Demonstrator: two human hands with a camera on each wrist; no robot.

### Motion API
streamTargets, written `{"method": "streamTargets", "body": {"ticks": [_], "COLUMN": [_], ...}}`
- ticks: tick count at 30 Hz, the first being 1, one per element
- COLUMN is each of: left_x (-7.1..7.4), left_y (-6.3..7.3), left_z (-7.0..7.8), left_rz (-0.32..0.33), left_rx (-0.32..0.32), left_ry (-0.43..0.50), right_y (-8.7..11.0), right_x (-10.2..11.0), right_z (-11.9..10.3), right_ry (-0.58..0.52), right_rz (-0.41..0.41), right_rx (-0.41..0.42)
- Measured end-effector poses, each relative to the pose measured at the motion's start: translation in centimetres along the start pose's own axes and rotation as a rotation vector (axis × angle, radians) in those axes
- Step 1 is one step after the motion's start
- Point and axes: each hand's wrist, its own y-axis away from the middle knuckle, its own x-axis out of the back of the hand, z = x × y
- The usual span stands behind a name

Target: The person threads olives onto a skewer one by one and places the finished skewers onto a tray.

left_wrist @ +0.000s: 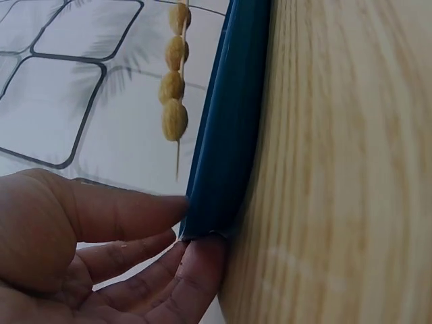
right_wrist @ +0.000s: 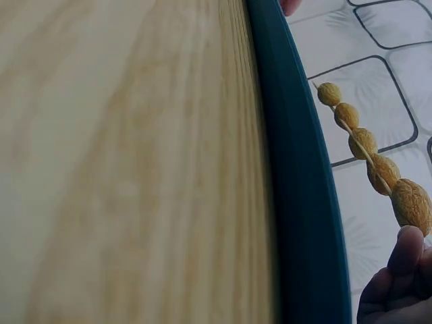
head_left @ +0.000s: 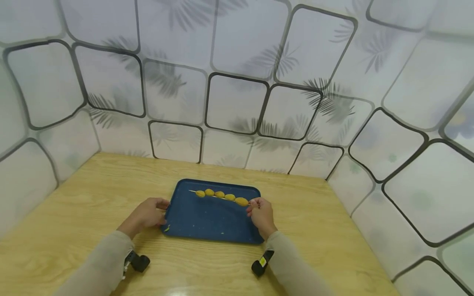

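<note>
A blue rectangular tray [head_left: 207,222] lies on the wooden table, its left edge beside my left hand [head_left: 149,213]. In the left wrist view, that hand's thumb [left_wrist: 135,212] and fingers pinch the tray's rim [left_wrist: 219,169] from either side. Above the tray, my right hand [head_left: 263,216] pinches one end of a skewer [head_left: 219,194]. Several yellow-brown, wrinkled oval pieces are threaded along it; their exact kind cannot be told. The skewer's bare pointed tip is at the left. In the right wrist view, the largest piece [right_wrist: 412,206] sits just above my thumb.
A small green scrap [head_left: 167,228] and a few pale crumbs lie on the tray. Light wood tabletop [head_left: 207,267] surrounds it. Patterned white walls [head_left: 177,142] rise at the back and both sides. Each wrist wears a black strapped device [head_left: 261,264].
</note>
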Motion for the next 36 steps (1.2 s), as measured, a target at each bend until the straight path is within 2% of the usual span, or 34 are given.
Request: {"method": "streamTargets", "body": {"ticks": [5, 9, 13, 15, 23, 26, 30, 36], "left_x": [0.2, 0.2, 0.2, 0.2, 0.1, 0.1, 0.1, 0.1], "left_y": [0.5, 0.6, 0.5, 0.5, 0.6, 0.6, 0.7, 0.6], "left_z": [0.2, 0.3, 0.4, 0.4, 0.4, 0.4, 0.5, 0.3], "left_rz": [-0.017, -0.021, -0.017, -0.015, -0.015, -0.013, -0.011, -0.02], "left_rx": [-0.03, -0.029, -0.022, -0.016, -0.024, -0.023, -0.014, -0.014], "left_ry": [0.0, -0.023, -0.05, -0.054, -0.022, -0.029, -0.035, -0.037], "right_y": [-0.2, -0.6, -1.1, -1.4, -2.7, -3.2, -3.6, -3.5], "right_x": [-0.5, -0.4, 0.0, 0.2, 1.4, 1.5, 1.1, 0.7], "right_z": [-0.3, -0.1, 0.3, 0.3, -0.6, -1.0, -1.5, -2.0], "right_ry": [0.054, 0.108, 0.212, 0.263, 0.427, 0.557, 0.711, 0.735], "right_rz": [-0.065, -0.167, -0.271, -0.305, -0.462, -0.472, -0.442, -0.449], "right_rx": [-0.018, -0.045, -0.021, 0.017, 0.092, 0.162, 0.244, 0.206]}}
